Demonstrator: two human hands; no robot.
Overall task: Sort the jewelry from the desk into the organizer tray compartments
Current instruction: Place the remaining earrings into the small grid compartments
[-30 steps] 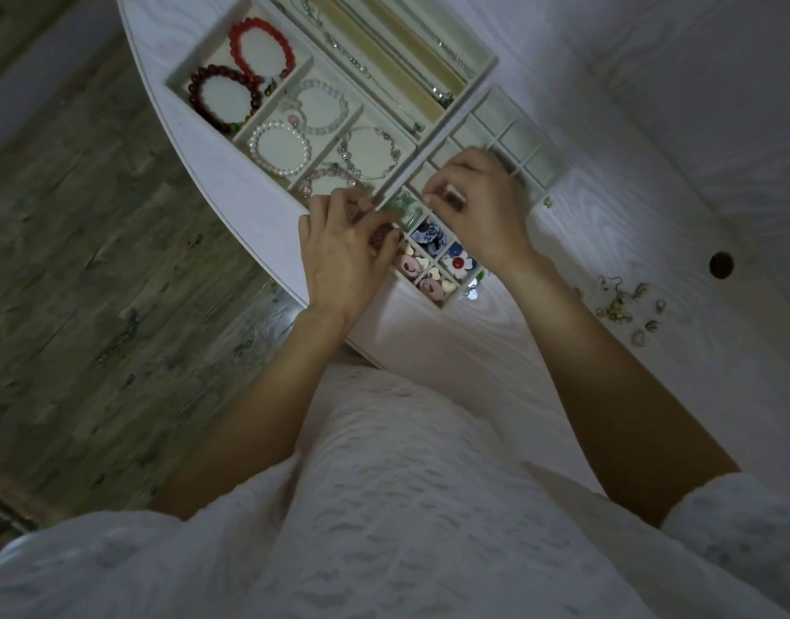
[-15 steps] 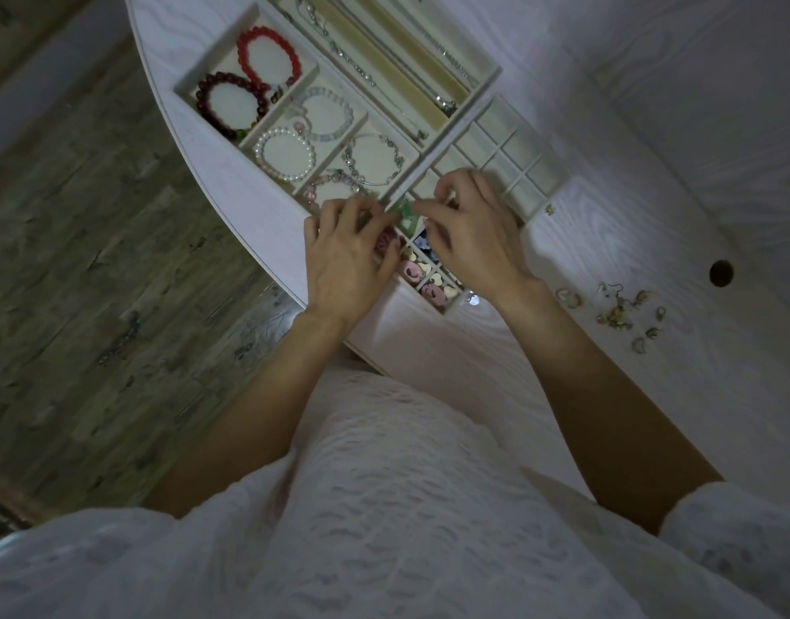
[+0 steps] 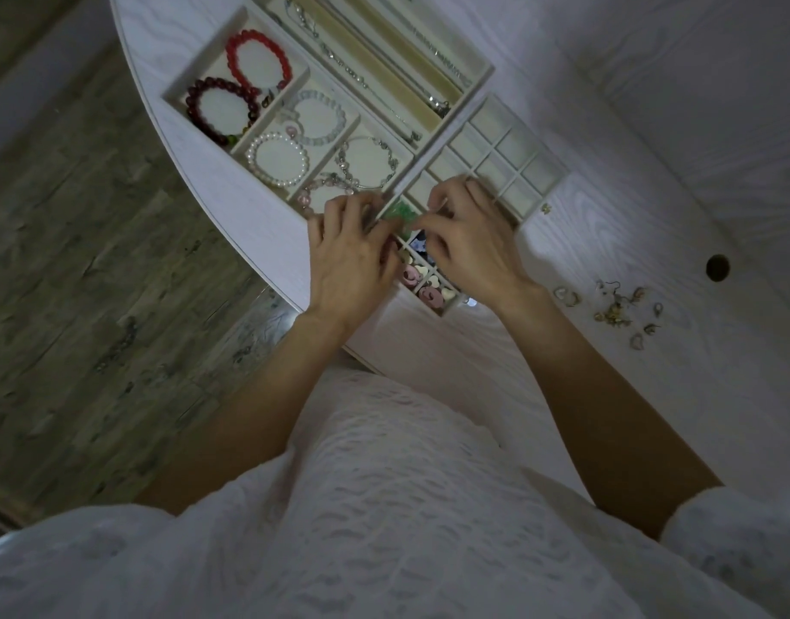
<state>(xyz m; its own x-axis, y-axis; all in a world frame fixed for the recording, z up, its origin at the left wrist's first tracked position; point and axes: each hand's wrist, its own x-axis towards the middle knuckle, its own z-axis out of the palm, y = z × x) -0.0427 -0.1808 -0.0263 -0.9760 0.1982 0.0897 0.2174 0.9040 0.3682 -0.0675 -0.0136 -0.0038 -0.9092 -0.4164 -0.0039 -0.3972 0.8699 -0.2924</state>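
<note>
1. The cream organizer tray (image 3: pixel 546 186) is lying flat on the desk; its far small compartments are showing bare.
2. Bead bracelets (image 3: pixel 258 64) are lying in the tray's left compartments.
3. Loose earrings (image 3: pixel 616 306) are lying scattered right of the tray, well apart.

**Count of the pieces in view**

There are two hands. In the cream organizer tray (image 3: pixel 433 147): one bright red bead bracelet (image 3: pixel 259 60), one dark red bead bracelet (image 3: pixel 218 110), one white pearl bracelet (image 3: pixel 277 159), one pale translucent bead bracelet (image 3: pixel 321 118). The loose small earrings on the desk (image 3: pixel 616 306) cannot be counted surely.
</note>
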